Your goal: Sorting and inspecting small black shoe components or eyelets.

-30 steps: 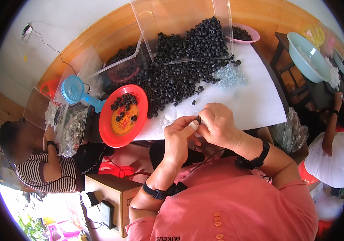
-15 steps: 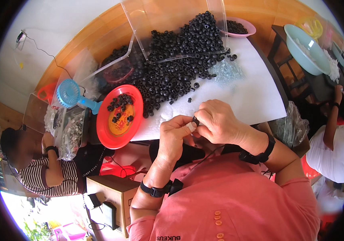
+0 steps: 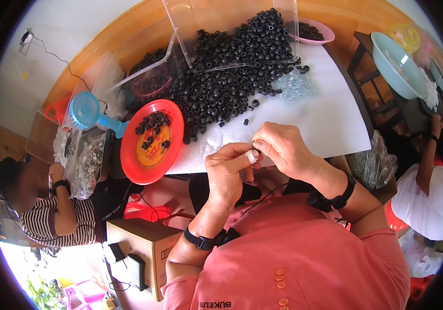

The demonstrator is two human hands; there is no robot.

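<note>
A white table (image 3: 330,119) carries a big heap of black rings (image 3: 231,77) at twelve o'clock, spilling out of a clear bin (image 3: 283,31) that lies tipped over them. At ten o'clock of the hands sits a red plate (image 3: 151,142) with a yellow middle and a small cluster of black rings on it. A pink bowl (image 3: 317,32) at one o'clock holds more rings. A pale blue bowl (image 3: 397,64) stands on a dark side table at two o'clock; I cannot tell what is in it.

Both hands meet at the table's near edge. The left hand (image 3: 226,170) is curled, its fingertips pinching a small pale piece (image 3: 255,155). The right hand (image 3: 283,147) closes on the same piece from the three o'clock side, thumb and forefinger pressed together.

A brown cardboard box (image 3: 146,243) stands at seven o'clock, below the plate. A blue fan (image 3: 84,111) lies at ten o'clock.
</note>
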